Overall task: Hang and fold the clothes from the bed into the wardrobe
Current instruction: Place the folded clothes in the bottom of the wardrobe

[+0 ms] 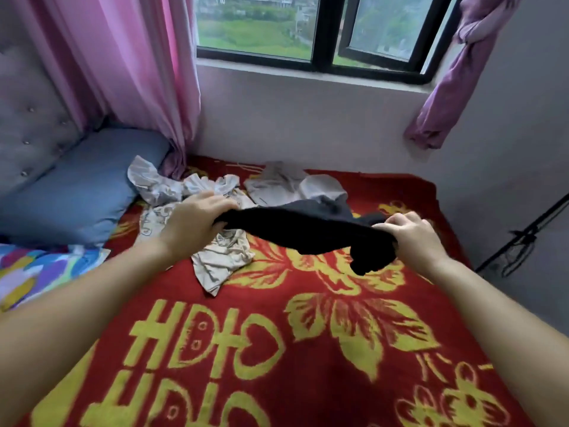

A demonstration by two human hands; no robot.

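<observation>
A black garment (295,232) stretches in the air above the bed, held at both ends. My left hand (194,223) grips its left end and my right hand (412,238) grips its right end, where a bunched part hangs down. Under and behind it lie a beige printed garment (221,260), a crumpled white one (172,184) and a grey one (292,183) on the red blanket (277,349) with yellow flowers and letters. The wardrobe is not in view.
A blue pillow (80,186) leans on the grey tufted headboard (27,124) at the left. A colourful patterned cloth (37,272) lies below it. Pink curtains (123,63) and a window (323,32) stand behind the bed. A black stand (523,235) leans at the right wall.
</observation>
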